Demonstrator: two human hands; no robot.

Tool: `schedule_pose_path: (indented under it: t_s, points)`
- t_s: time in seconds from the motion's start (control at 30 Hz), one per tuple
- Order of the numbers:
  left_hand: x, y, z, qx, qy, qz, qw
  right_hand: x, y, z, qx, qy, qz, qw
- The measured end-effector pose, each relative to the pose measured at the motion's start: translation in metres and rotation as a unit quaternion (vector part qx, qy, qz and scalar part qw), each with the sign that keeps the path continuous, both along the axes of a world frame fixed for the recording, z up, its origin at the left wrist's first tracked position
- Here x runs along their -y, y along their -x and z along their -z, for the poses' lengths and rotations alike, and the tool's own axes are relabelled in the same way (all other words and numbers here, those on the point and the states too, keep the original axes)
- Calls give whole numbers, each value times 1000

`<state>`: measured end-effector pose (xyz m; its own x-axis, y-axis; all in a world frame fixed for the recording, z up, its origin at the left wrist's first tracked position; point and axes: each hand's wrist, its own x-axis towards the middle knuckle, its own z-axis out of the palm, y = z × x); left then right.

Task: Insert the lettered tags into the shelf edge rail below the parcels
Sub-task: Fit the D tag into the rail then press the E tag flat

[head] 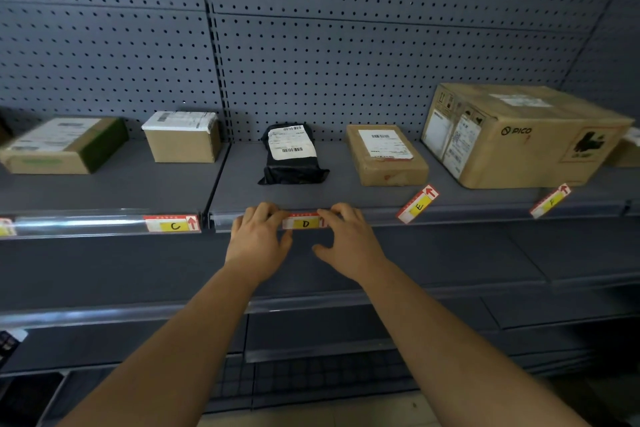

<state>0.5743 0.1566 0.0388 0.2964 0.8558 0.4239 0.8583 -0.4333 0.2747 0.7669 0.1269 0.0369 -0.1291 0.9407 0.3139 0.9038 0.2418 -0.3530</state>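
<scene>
The D tag [304, 222], red and white with a yellow patch, sits at the clear shelf edge rail [86, 224] below the black parcel [291, 152]. My left hand [258, 239] pinches its left end and my right hand [346, 239] its right end, fingers hooked over the rail's top. The C tag [173, 225] is seated in the rail to the left. The E tag [417, 204] and the F tag [550, 201] lie loose and tilted on the shelf by the front edge, each before a cardboard parcel.
Cardboard boxes [181, 137] stand along the grey shelf [138, 184], the largest, marked PICO [519, 135], at the right. A pegboard wall [311, 28] rises behind. Another tag [5, 227] shows at the far left. Lower shelves [450, 295] sit beneath my arms.
</scene>
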Motion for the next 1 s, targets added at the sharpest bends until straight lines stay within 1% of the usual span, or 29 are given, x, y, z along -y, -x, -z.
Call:
schedule_pose_path:
  t_s: [0.1,0.17,0.23,0.27,0.33,0.5,0.6,0.7,0.77,0.87,1.0]
  points:
    - [3,-2,-10,-12,35,-4,999,6,-1,-11,8,41,-6,999]
    - [8,-4,-15,-4,45,-3,999,16,-8,-20,-42,54,7,998]
    - [18,-7,-15,29,42,17,999,33,-23,-25,-106,53,29,993]
    - [24,-11,-14,44,44,32,998,43,-33,-25,-126,47,42,990]
    - [35,-24,-10,65,49,66,995,63,-57,-22,-137,29,73,987]
    - [59,-69,2,110,73,124,984,93,-114,-14,-90,24,121,988]
    - [58,-99,3,114,76,132,982,88,-147,-19,-91,15,131,987]
    - [48,-132,-2,115,66,117,984,69,-177,-31,-92,-9,117,989]
    - [41,-156,-8,124,65,101,985,55,-192,-39,-83,-30,86,992]
    - [30,-184,-13,113,46,87,989,33,-206,-49,-15,-52,42,998]
    - [21,-207,-9,103,32,45,993,6,-210,-52,92,-80,-20,992]
